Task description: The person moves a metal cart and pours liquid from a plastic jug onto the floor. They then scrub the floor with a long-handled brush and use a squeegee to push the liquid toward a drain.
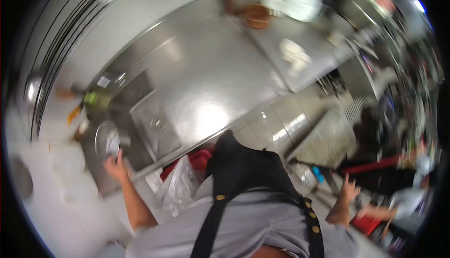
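At the left, my left hand [117, 168] reaches over the dark sink area. Its fingertips close at the edge of a small pale shiny thing [112, 143], blurred, whose kind I cannot make out. Around that thing shows the thin rim of a round metal bowl or lid [97, 138]. Out to the right, my right hand [349, 192] hangs away from the counter, one finger stretched out. I see nothing in it.
A steel counter [201, 79] runs ahead, with a sink basin [157, 126] on its left. White plates [300, 3], a brown basket [256, 16] and a white cloth [295, 57] lie farther back. Below is a red bin [201, 159] with a plastic bag [180, 185]. Another person's arm [379, 212] reaches in from the right.
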The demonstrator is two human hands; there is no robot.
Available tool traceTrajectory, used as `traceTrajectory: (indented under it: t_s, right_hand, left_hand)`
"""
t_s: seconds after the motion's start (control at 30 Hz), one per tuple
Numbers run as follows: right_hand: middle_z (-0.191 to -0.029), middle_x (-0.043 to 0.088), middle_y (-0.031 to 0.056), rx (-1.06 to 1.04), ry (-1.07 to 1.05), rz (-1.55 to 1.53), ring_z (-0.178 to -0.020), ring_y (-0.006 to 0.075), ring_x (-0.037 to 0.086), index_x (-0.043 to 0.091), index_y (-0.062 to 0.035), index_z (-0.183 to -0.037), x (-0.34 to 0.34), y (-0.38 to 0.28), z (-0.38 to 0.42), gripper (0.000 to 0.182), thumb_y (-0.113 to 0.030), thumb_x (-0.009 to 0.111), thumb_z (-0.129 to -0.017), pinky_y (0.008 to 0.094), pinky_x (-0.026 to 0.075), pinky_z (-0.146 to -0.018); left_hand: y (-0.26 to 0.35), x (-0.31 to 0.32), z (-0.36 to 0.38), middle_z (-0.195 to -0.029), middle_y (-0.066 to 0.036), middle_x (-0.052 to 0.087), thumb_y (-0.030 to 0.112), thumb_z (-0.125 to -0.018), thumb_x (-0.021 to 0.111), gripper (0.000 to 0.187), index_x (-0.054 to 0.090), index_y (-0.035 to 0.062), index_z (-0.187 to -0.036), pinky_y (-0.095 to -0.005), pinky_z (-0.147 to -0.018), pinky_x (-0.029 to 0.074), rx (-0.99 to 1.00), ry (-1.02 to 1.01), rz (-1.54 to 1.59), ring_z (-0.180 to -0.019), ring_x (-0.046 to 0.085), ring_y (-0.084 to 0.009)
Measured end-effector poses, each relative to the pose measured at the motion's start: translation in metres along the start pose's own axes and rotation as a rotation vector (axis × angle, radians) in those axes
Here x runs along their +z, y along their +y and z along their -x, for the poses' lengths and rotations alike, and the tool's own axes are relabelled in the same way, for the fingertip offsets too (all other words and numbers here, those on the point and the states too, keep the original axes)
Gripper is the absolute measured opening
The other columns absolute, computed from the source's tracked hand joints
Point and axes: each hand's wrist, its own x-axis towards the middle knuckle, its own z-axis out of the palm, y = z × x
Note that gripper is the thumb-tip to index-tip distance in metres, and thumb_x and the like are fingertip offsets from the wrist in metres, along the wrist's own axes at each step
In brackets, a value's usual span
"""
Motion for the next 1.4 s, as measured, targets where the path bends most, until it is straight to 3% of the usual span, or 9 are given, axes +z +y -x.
traceTrajectory:
  t_s: [0.1, 0.13, 0.3, 0.47, 0.5, 0.63, 1.03, 1.13, 1.4]
  right_hand:
    - [-0.13, 0.067, 0.019, -0.086, 0.021, -0.164, -0.124, 0.04, 0.059, 0.072, -0.0176, -0.126, -0.031, 0.008, 0.008, 0.079, -0.081, 0.041, -0.091, 0.0566, 0.042, -0.106]
    - [-0.118, 0.072, 0.0178, -0.068, 0.241, -0.163, -0.116, 0.0404, 0.064, 0.075, -0.0179, -0.12, 0.003, 0.019, -0.005, 0.074, -0.079, 0.043, -0.091, 0.055, 0.044, -0.102]
    - [-0.089, 0.075, 0.018, -0.15, 0.2, -0.338, -0.096, 0.0373, 0.071, 0.079, -0.0118, -0.09, 0.036, 0.044, -0.043, 0.06, -0.067, 0.055, -0.092, 0.0502, 0.041, -0.102]
    - [-0.078, 0.074, 0.0145, -0.113, 0.355, -0.322, -0.084, 0.0342, 0.071, 0.077, -0.0112, -0.076, 0.059, 0.038, -0.047, 0.033, -0.041, 0.066, -0.081, 0.0502, 0.044, -0.095]
    - [-0.076, 0.073, 0.0151, -0.104, 0.374, -0.334, -0.082, 0.0344, 0.07, 0.077, -0.0096, -0.073, 0.06, 0.038, -0.043, 0.033, -0.04, 0.067, -0.08, 0.0504, 0.043, -0.095]
    - [-0.073, 0.073, 0.0144, -0.106, 0.41, -0.43, -0.079, 0.0335, 0.069, 0.078, -0.0105, -0.073, 0.056, 0.04, -0.037, 0.029, -0.037, 0.068, -0.077, 0.0511, 0.043, -0.096]
    - [-0.087, 0.074, 0.0084, 0.111, -0.065, -0.454, -0.096, 0.0267, 0.068, 0.076, -0.0157, -0.086, 0.024, 0.025, -0.052, 0.023, -0.032, 0.08, -0.071, 0.0464, 0.035, -0.107]
    - [-0.126, 0.067, 0.0144, 0.098, -0.038, -0.414, -0.116, 0.0308, 0.062, 0.072, -0.0155, -0.117, 0.011, 0.008, -0.057, 0.049, -0.03, 0.081, -0.071, 0.0503, 0.036, -0.113]
    - [-0.164, 0.023, 0.0315, -0.284, -0.25, -1.025, -0.146, 0.0476, 0.037, 0.03, -0.0216, -0.162, -0.025, -0.14, -0.116, 0.117, -0.031, 0.091, -0.063, 0.049, 0.039, -0.117]
  left_hand:
    - [0.062, -0.009, 0.006, -0.098, -0.015, 0.057, 0.024, -0.075, 0.093, 0.039, 0.063, -0.0003, -0.078, -0.0401, -0.077, 0.051, 0.231, -0.105, 0.214, -0.079, 0.055, -0.027]
    - [0.1, -0.01, 0.012, -0.1, -0.014, 0.057, 0.017, -0.074, 0.092, 0.035, 0.062, -0.0001, -0.079, -0.0375, -0.074, 0.051, 0.351, -0.111, 0.29, -0.077, 0.055, -0.0245]
    - [0.285, 0.026, 0.054, -0.112, -0.014, 0.058, 0.003, -0.062, 0.088, 0.031, 0.063, 0.0033, -0.08, -0.0334, -0.072, 0.049, 0.776, -0.409, 0.636, -0.089, 0.059, -0.0228]
    - [0.491, 0.057, 0.164, -0.111, -0.014, 0.059, 0.009, -0.054, 0.094, 0.039, 0.064, 0.0027, -0.078, -0.0391, -0.089, 0.048, 1.024, -0.852, 0.839, -0.106, 0.06, -0.0317]
    - [0.531, 0.059, 0.194, -0.097, -0.006, 0.059, 0.014, -0.054, 0.093, 0.037, 0.064, 0.0051, -0.076, -0.0332, -0.071, 0.044, 1.167, -0.804, 0.923, -0.093, 0.059, -0.0241]
    - [0.656, 0.076, 0.305, -0.125, -0.02, 0.061, 0.018, -0.053, 0.1, 0.046, 0.062, 0.0028, -0.075, -0.0424, -0.094, 0.051, 1.408, -1.062, 1.059, -0.114, 0.061, -0.038]
    - [0.873, 0.146, 0.558, -0.152, -0.024, 0.048, 0.03, -0.052, 0.1, 0.049, 0.063, 0.0035, -0.072, -0.0423, -0.105, 0.049, 1.865, -1.665, 0.995, -0.131, 0.057, -0.0401]
    - [0.899, 0.153, 0.593, -0.158, -0.025, 0.041, 0.03, -0.051, 0.1, 0.05, 0.063, 0.0041, -0.071, -0.0432, -0.106, 0.048, 2.047, -1.677, 0.963, -0.132, 0.055, -0.0412]
    - [0.934, 0.142, 0.641, -0.159, -0.027, 0.039, 0.03, -0.052, 0.099, 0.05, 0.06, 0.0073, -0.073, -0.0463, -0.105, 0.048, 2.319, -1.692, 0.801, -0.134, 0.052, -0.0435]
